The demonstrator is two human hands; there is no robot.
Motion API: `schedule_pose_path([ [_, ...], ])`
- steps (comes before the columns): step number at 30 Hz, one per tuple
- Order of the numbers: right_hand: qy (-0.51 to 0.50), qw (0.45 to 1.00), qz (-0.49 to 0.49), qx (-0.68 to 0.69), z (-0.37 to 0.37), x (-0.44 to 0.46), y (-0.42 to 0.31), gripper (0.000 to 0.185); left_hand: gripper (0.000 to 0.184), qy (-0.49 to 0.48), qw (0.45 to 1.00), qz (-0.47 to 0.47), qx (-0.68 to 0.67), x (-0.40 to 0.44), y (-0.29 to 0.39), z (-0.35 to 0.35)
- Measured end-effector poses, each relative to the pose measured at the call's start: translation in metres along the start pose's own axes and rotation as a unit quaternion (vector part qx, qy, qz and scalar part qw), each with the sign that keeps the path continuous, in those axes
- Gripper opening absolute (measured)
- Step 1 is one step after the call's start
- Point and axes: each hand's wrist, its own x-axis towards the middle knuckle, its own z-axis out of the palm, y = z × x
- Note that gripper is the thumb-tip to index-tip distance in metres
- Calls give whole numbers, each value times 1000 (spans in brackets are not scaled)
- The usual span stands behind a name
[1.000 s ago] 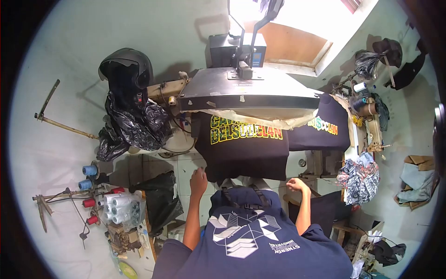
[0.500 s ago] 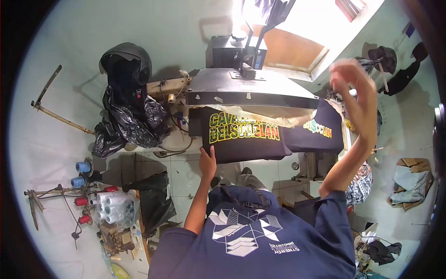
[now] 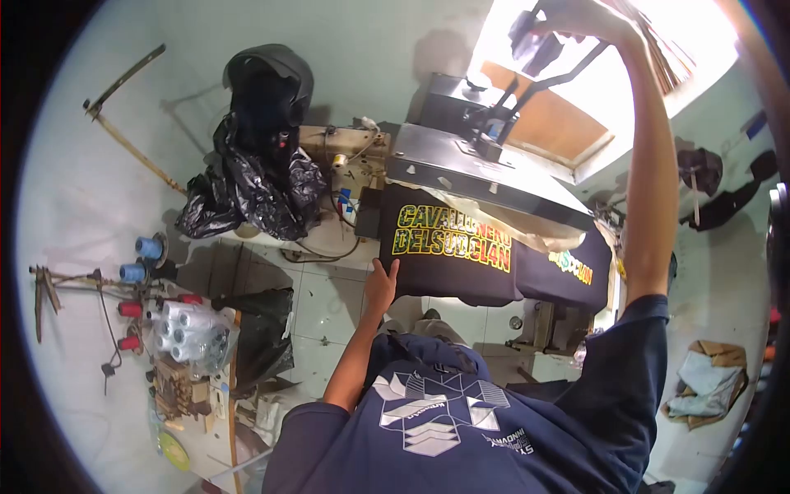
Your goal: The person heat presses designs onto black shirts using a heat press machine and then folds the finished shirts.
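My left hand [image 3: 381, 285] pinches the lower left edge of a black shirt [image 3: 444, 284], which bears yellow, green and red lettering. Beside it lies a second black garment [image 3: 564, 284] with colourful lettering. Over both hangs the grey upper plate of a heat press [image 3: 494, 191], raised above the cloth, a pale sheet [image 3: 494, 218] sticking out under its front edge. High up, in the window's glare, my right hand [image 3: 586, 18] closes round the press handle [image 3: 527, 26]; glare partly washes out its fingers.
A dark helmet [image 3: 267, 78] and black plastic bags [image 3: 263, 185] are at the left of the press. White thread cones [image 3: 185, 329] stand lower left near blue spools [image 3: 148, 247]. Caps [image 3: 699, 171] hang on the right wall; a cloth bundle [image 3: 708, 383] is below them.
My right hand has risen from beside the press to its handle. My left hand stays at the shirt's edge. The view has swung, shifting the press rightward in frame.
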Motion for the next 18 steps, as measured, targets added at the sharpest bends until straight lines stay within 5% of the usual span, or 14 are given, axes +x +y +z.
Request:
schedule_pose_path([
  [4,-16,1000,3,4,-8,14,6,40,73,88,995,37,23,0,-9,14],
  [18,-97,970,17,224,-32,-10,-37,36,86,21,999,30,-8,9,-18,17],
])
